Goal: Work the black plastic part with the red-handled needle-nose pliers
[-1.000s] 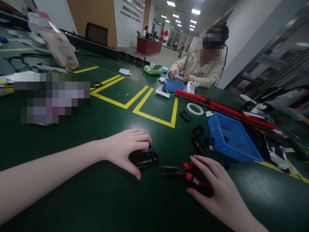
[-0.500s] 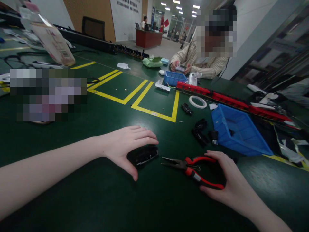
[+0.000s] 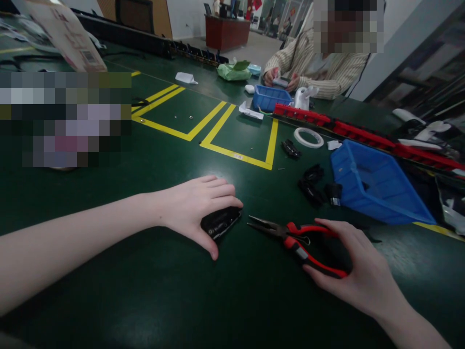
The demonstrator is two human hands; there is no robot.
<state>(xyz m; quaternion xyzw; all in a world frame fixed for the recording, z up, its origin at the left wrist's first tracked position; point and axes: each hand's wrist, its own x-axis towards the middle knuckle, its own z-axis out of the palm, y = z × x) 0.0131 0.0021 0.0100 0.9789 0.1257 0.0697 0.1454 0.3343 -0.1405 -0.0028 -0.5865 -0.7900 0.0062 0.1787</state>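
My left hand is curled over a small black oblong part on the green table, thumb below and fingers above it, tipping it up on edge. Just to the right lie red-handled needle-nose pliers, jaws pointing left toward the black part. My right hand grips the red handles, thumb under the lower one and fingers over the upper one.
A blue bin stands at the right, with several black parts beside it. Behind are a white tape ring, a red rail and yellow floor-tape lines. A person sits across the table handling something over a small blue tray.
My right hand has slid back from lying on top of the pliers to holding their handles. The left hand has tilted the black part up.
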